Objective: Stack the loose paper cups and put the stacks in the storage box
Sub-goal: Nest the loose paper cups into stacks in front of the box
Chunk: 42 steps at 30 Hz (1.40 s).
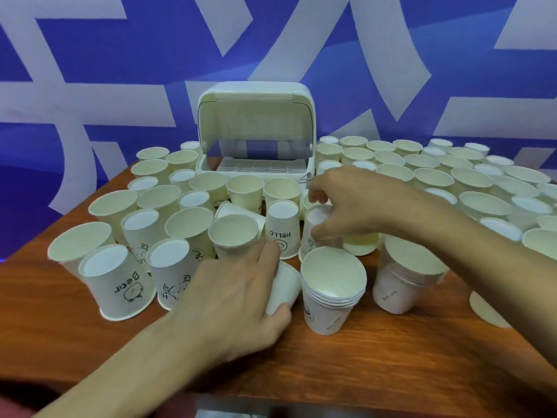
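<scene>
Recorded left grip [238, 300] curled round a tilted paper cup [283, 289], thumb beneath and fingers over the top, just left of a short upright stack [331, 292] near the front centre of the desk [391, 363]. Found right grip [346, 200] closed from above on an upturned cup [318, 226], thumb low on its wall and fingers hooked over its base, just behind that stack. Noted a second stack [404, 276] standing just right of the first. Logged storage box [256, 128] at the far middle of the desk, lid swung up, slatted tray [259, 167] showing inside. Saw loose cups [114, 285] crowded on both sides of the box and at front left, some mouth up, some mouth down, several printed "HELLO" or "Bear". Marked blue-and-white backdrop [120, 55] behind.
</scene>
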Available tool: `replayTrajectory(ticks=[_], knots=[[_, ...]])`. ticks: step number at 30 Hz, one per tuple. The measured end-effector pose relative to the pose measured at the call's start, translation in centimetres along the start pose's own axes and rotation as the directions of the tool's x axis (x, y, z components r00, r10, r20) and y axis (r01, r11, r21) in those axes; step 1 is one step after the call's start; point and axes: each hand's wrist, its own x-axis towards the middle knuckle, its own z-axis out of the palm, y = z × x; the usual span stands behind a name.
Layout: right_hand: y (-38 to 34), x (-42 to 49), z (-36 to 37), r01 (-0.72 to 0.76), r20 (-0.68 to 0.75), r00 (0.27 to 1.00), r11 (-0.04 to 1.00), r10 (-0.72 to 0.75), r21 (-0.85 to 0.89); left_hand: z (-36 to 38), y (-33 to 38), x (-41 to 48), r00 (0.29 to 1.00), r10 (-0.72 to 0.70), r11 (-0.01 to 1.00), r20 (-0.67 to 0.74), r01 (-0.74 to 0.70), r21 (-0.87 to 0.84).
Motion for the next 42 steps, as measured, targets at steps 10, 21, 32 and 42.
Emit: replayTrajectory(ticks=[10, 21, 32, 42], knots=[[-0.4, -1.3, -2.7, 0.010, -0.185, 0.983, 0.997, 0.003, 0.073, -1.7, -1.4, 0.6, 0.998, -0.068, 0.995, 0.010, 0.069, -0.077], [0.0, -5.1, -5.0, 0.220, -0.291, 0.943, 0.357, 0.159, 0.908, -9.0, -1.9, -0.5, 0.835, -0.356, 0.888, -0.420, 0.162, -0.431], [3.0, -9.9, -5.3, 0.247, -0.217, 0.969, 0.558, -0.120, 0.793, -10.1, 2.7, 3.4, 0.765, -0.300, 0.896, -0.570, 0.021, -0.444], [8.0, -14.2, -3.4, 0.309, -0.545, 0.838, 0.821, 0.004, 0.480, -9.4, 3.8, 2.9, 0.849, -0.080, 0.919, -0.523, -0.141, -0.369]])
